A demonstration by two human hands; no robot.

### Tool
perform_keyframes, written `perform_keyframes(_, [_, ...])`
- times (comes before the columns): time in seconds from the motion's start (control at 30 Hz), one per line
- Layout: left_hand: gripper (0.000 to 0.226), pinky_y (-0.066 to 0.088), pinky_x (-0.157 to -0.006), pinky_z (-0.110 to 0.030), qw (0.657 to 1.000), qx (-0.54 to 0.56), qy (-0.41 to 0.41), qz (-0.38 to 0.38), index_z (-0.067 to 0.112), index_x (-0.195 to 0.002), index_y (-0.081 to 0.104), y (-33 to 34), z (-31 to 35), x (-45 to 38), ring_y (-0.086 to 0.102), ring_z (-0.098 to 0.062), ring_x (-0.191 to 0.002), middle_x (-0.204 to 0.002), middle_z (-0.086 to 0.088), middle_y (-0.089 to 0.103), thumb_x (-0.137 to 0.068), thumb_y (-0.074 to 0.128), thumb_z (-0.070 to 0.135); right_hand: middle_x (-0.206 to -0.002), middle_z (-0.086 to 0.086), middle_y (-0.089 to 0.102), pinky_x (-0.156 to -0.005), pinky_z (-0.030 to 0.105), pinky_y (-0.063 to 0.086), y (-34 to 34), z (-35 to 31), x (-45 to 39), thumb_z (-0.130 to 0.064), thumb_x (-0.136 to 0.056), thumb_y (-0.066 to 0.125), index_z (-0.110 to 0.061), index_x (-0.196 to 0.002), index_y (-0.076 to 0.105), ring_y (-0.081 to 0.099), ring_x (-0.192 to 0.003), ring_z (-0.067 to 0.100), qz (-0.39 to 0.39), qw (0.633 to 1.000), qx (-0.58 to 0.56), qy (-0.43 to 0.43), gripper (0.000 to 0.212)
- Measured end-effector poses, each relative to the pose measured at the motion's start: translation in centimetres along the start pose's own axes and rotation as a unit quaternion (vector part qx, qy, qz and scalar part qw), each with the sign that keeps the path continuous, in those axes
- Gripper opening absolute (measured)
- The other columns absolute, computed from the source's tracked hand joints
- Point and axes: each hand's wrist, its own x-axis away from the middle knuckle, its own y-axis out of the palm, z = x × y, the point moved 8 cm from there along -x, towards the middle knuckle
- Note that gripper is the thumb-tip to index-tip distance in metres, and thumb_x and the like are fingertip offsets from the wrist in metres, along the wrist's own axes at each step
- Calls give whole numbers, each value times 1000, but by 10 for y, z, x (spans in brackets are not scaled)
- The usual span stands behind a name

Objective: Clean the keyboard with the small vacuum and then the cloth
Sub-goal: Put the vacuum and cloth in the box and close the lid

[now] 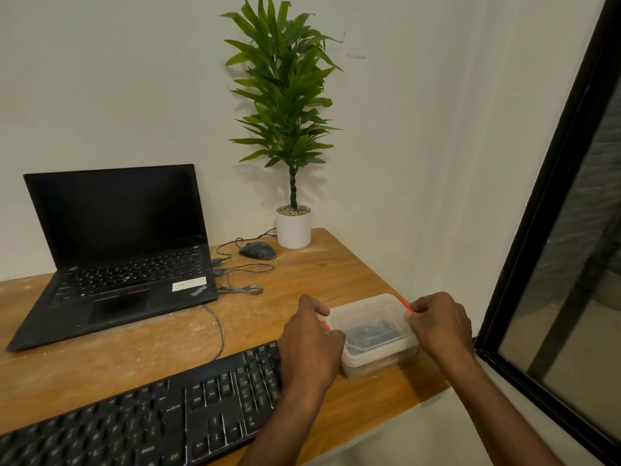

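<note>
A black keyboard (141,422) lies along the near edge of the wooden desk (322,274). To its right stands a translucent plastic box (373,334) with a lid, orange clips and something dark inside. My left hand (311,341) grips the box's left side at a clip. On the opposite side, my right hand (437,322) pinches the far right clip. No vacuum or cloth shows outside the box.
An open black laptop (114,250) sits at the back left with cables (235,280) trailing from it. A dark mouse (257,250) and a potted plant (293,227) stand by the wall. The desk ends just right of the box, beside a black-framed window (551,230).
</note>
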Motion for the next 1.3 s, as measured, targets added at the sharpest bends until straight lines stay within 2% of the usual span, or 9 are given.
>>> perform_keyframes(0.13, [32, 43, -65, -24, 997, -54, 51, 14, 32, -109, 53, -4, 13, 9, 63, -11, -86, -96, 8, 67, -92, 67, 8, -84, 6, 72, -47, 18, 34, -3, -5, 6, -12, -93, 65, -7, -93, 78, 50, -57, 8, 16, 999, 39, -17, 14])
perform_keyframes(0.23, [32, 52, -73, -29, 996, -61, 70, 17, 31, -113, 52, -6, 14, 13, 64, -12, -89, -97, 6, 67, -94, 67, 9, -74, 2, 65, -50, 23, 39, -3, -6, 9, -15, -94, 62, -12, -92, 78, 56, -61, 16, 18, 999, 45, -21, 17])
perform_keyframes(0.37, [29, 60, -84, -33, 997, -13, 75, 7, 29, -121, 52, -16, 5, 16, 67, -9, -93, -101, 8, 70, -100, 69, 20, -91, 8, 73, -66, 34, 48, 2, -2, 12, -23, -96, 57, -17, -102, 77, 60, -76, 28, 11, 999, 31, -37, 21])
perform_keyframes(0.47, [32, 60, -88, -25, 996, 9, 85, 9, 29, -129, 53, -25, 0, 26, 66, -4, -101, -113, 10, 70, -102, 67, 21, -98, 11, 73, -75, 42, 53, 5, 2, 14, -22, -98, 56, -15, -108, 75, 63, -88, 36, 13, 999, 12, -35, 23])
perform_keyframes(0.57, [37, 52, -93, -19, 996, 6, 94, 3, 28, -139, 52, -25, -2, 34, 63, -8, -116, -128, 10, 67, -104, 64, 27, -104, 15, 72, -81, 44, 51, 7, 4, 17, -18, -99, 54, -11, -113, 73, 58, -87, 33, 13, 999, -27, -18, 24])
perform_keyframes(0.73, [54, 46, -112, -27, 997, 5, 73, -20, 27, -153, 46, -6, -2, 41, 55, -12, -133, -146, 7, 59, -103, 66, 32, -113, 18, 70, -90, 47, 50, 8, -2, 20, -14, -100, 54, -6, -119, 70, 55, -89, 32, 15, 998, -60, 0, 26])
perform_keyframes(0.9, [59, 44, -116, -27, 998, 9, 64, 13, 26, -156, 44, -3, 0, 17, 50, -11, -139, -150, 8, 55, -102, 68, 27, -109, 16, 71, -84, 47, 55, 13, -20, 4, -12, -100, 56, -6, -116, 71, 59, -89, 30, 39, 992, -113, -33, 23])
perform_keyframes(1.07, [57, 53, -108, -30, 997, 56, 43, 16, 19, -150, 53, -5, -3, -40, 59, -14, -132, -144, -1, 63, -97, 75, 22, -105, 11, 68, -80, 47, 61, 47, -47, -52, -15, -101, 57, -6, -118, 69, 64, -89, 28, -10, 992, -124, -35, 23])
perform_keyframes(1.3, [58, 50, -108, -30, 999, 43, -2, 6, 14, -151, 52, 0, -16, -92, 59, -21, -132, -146, -5, 62, -98, 74, 23, -105, 15, 70, -78, 43, 61, 85, -72, -103, -13, -100, 57, -4, -113, 71, 66, -86, 30, -45, 995, -80, -33, 21])
